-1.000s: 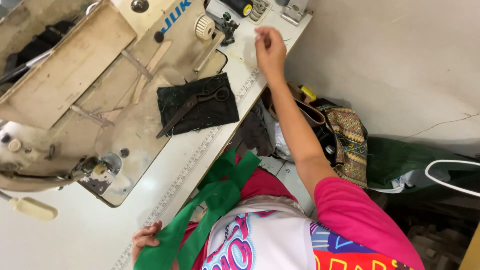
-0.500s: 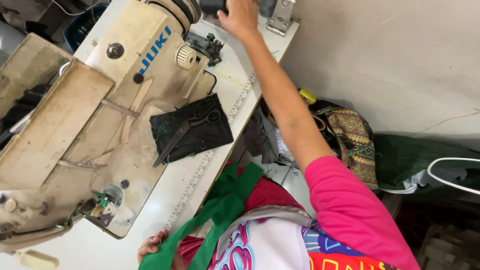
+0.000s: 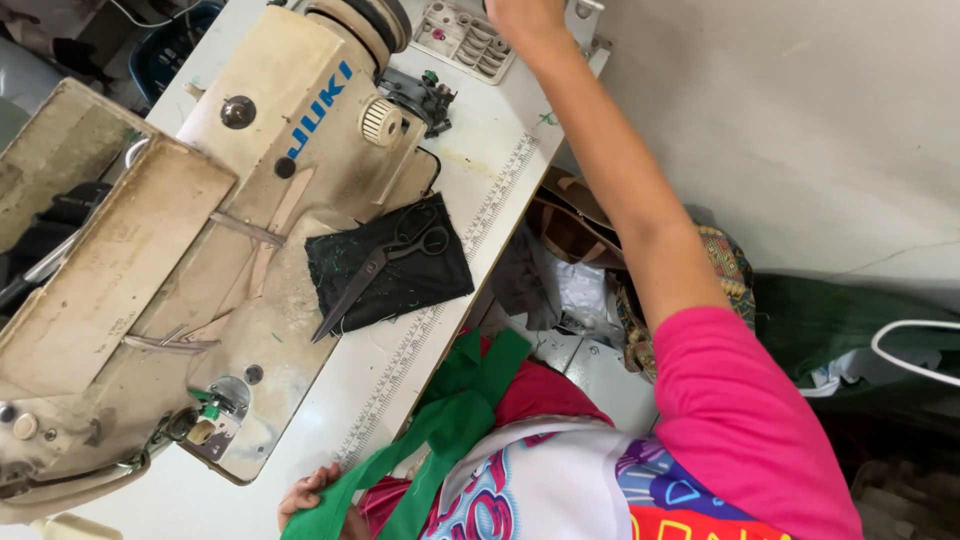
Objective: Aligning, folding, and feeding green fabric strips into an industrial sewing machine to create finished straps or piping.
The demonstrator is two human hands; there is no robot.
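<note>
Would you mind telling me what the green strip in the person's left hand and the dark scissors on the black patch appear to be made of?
The green strip looks like soft woven cloth, matte: it folds and drapes limply from the left hand. The dark scissors seem metal, dull and worn, with thin rigid blades and looped handles. The black patch under them appears to be fabric, with fraying edges and lint.

Bright, even daylight; soft shadows; sharp focus.

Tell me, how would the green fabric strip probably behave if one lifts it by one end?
The green fabric strip would likely hang limp, since it already drapes and folds over the table edge. It looks thin, so probably light. The left hand holds its lower end.
</note>
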